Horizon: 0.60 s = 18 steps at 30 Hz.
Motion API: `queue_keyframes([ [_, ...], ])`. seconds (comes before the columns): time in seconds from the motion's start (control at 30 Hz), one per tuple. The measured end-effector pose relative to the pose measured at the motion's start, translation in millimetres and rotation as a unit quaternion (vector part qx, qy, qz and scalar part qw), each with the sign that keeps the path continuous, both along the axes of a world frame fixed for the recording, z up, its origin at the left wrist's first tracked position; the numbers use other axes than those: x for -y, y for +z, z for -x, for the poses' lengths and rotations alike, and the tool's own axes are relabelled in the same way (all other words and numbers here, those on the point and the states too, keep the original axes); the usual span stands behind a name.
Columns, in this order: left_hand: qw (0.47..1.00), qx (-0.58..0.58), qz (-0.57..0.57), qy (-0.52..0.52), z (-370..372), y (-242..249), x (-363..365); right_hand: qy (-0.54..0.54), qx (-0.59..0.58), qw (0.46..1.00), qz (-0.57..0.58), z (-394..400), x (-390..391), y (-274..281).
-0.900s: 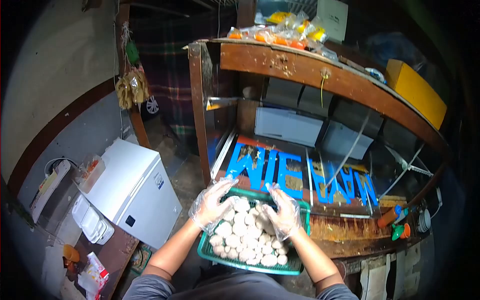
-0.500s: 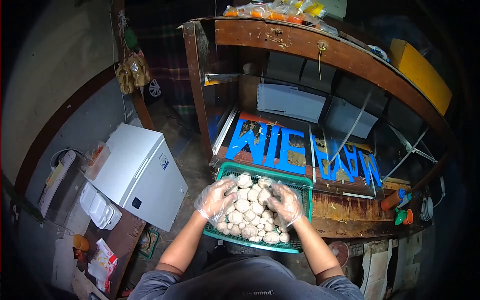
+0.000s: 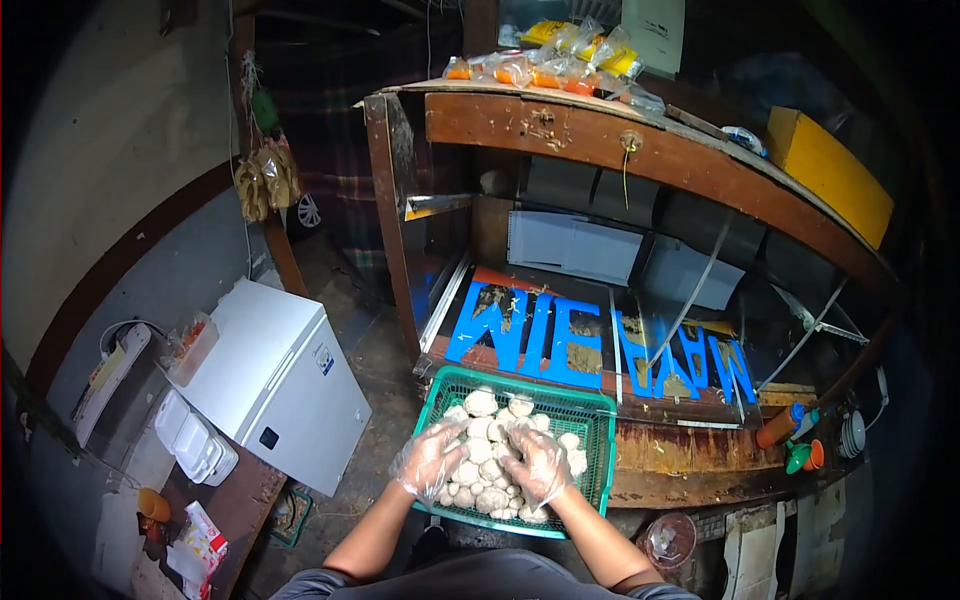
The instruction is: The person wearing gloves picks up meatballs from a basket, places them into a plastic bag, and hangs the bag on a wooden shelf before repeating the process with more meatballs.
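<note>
A green plastic basket (image 3: 604,440) holds a heap of pale, lumpy meatballs (image 3: 482,402) of mixed sizes. Both hands wear clear plastic gloves. On the left side of the heap lies my left hand (image 3: 432,460), its fingers apart and touching the balls. My right hand (image 3: 537,462) reaches over the heap from the right, fingers spread against several balls near the middle. Neither hand shows a ball lifted out. The palms and gloves hide part of the heap.
Beyond the basket stands a wood-framed glass display case (image 3: 560,120) with blue lettering. A white chest freezer (image 3: 290,380) is to the left, near a foam box (image 3: 195,440) on a wooden table. Cups and bottles (image 3: 790,430) sit at the right; a round tub (image 3: 668,540) is below.
My right hand has moved left and inward, from the heap's right edge to nearer its middle. Balls at the right are now uncovered. The camera view has tilted up slightly.
</note>
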<state>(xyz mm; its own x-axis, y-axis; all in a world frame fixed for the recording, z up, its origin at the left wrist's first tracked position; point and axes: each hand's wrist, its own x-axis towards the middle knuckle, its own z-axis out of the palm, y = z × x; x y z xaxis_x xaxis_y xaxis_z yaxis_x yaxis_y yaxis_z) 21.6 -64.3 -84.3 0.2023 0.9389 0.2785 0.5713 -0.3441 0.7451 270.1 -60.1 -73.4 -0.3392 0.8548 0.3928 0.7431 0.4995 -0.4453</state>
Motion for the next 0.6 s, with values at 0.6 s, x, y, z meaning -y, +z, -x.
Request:
queue_keyframes([
  [0.6, 1.0, 0.005, -0.012, 0.009, 1.9, -36.8, -52.1, 0.017, 0.03, 0.999, 0.004, 37.4, -49.7, -15.0],
])
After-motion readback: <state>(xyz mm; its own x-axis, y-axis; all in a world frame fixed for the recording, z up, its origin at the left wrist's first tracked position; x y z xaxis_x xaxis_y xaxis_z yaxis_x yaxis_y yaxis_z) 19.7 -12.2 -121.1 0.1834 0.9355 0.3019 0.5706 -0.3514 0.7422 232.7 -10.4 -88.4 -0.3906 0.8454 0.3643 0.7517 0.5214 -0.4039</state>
